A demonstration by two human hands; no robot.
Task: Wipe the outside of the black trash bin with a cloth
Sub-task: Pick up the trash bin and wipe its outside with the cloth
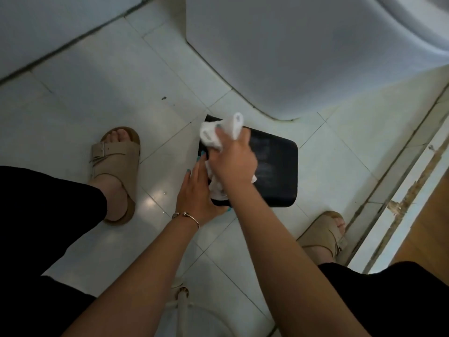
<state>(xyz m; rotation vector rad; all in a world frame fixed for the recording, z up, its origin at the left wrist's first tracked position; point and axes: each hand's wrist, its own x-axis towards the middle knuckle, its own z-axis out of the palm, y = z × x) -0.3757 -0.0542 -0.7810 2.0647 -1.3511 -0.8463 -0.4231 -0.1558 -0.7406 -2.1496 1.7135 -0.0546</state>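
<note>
The black trash bin (274, 166) lies on the white tiled floor between my feet, one broad dark face turned up with faint wipe streaks. My right hand (233, 159) is closed around a crumpled white cloth (218, 132) and presses it on the bin's left part. More of the cloth shows below the palm. My left hand (196, 193), with a bracelet at the wrist, lies flat against the bin's left side, thumb hooked under its near edge.
A large white appliance or cabinet (291, 57) stands just behind the bin. My feet in tan sandals (114, 164) flank it. A door threshold and wooden floor (418, 215) run along the right. A white fan-like object (179, 300) sits near me.
</note>
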